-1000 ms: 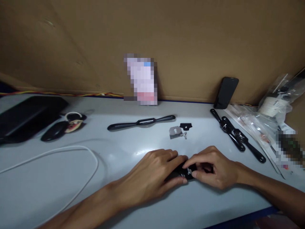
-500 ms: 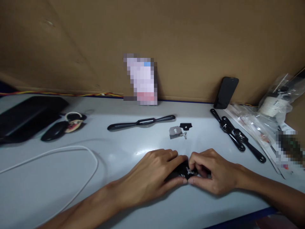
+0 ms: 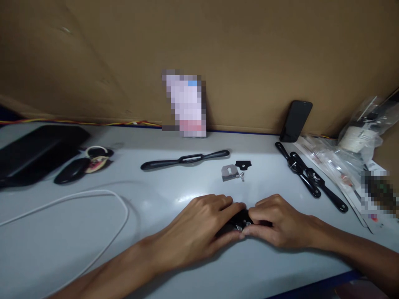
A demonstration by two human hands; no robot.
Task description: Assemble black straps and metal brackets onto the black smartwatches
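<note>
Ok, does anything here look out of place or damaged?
Nothing looks spilled or damaged. The black handle near centre stands out, though: its middle looks bare, with a silver plate, a black plate and a winged screw lying loose nearby, while the two tools at right look assembled.

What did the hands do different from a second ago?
The right hand has curled its fingers in, and its thumb has slid left toward the left hand, so the silver screw is now mostly hidden. Whether it pinches the screw is hard to see. The left hand stayed on the black tool, and the loose silver plate and long black handle haven't moved.
</note>
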